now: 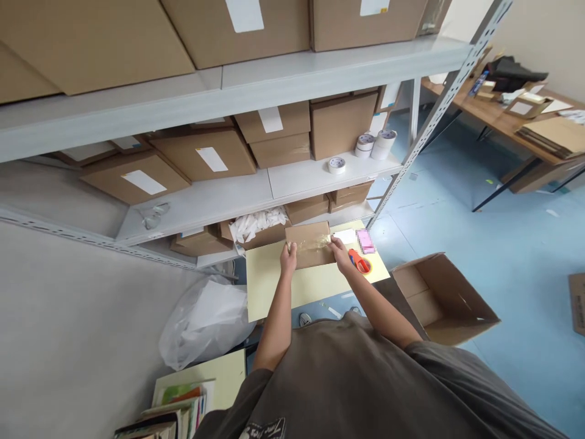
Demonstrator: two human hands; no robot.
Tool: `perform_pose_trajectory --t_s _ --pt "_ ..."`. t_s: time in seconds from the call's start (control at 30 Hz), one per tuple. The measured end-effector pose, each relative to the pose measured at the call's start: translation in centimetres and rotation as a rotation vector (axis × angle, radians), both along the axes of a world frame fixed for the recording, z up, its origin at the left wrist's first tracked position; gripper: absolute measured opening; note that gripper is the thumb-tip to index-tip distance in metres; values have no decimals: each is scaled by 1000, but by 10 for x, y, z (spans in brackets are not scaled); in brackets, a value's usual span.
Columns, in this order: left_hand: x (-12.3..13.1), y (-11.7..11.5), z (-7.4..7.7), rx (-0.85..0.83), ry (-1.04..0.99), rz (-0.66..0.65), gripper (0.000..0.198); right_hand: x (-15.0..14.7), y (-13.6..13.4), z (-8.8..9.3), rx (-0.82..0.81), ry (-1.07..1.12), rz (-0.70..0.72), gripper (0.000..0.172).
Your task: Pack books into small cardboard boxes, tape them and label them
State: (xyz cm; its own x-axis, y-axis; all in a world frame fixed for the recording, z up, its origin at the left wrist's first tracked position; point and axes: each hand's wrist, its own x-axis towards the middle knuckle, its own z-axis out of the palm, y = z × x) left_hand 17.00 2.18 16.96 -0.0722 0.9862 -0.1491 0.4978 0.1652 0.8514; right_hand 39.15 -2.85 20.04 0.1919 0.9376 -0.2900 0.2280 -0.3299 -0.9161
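A small brown cardboard box (311,236) lies on a pale yellow table (269,280) in front of me. A strip of clear tape (311,245) runs across its top. My left hand (287,257) presses on the box's left end, fingers curled on the tape. At the box's right end my right hand (340,253) presses the tape down with bent fingers. An orange tape dispenser (361,262) lies just right of my right hand, beside a white slip (345,236) and a pink pad (365,241).
Grey metal shelves (292,177) behind the table hold several brown boxes and tape rolls (375,143). An open cardboard box (443,296) stands on the blue floor at right. A white plastic bag (205,320) sits at left, books (178,405) below it. A wooden desk (525,116) is far right.
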Motion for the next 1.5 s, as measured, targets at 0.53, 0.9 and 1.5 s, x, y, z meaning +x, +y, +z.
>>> perform_pose_trajectory --t_s 0.53,0.9,1.5 --pt "-35 -75 -89 -338 -66 6 31 -20 -56 -129 -304 -81 95 68" --pt "-47 -48 -79 -119 170 24 54 31 -28 -96 -177 -244 -11 94" --pt "225 97 -146 -509 322 -181 33 178 89 -201 -348 -486 370 93"
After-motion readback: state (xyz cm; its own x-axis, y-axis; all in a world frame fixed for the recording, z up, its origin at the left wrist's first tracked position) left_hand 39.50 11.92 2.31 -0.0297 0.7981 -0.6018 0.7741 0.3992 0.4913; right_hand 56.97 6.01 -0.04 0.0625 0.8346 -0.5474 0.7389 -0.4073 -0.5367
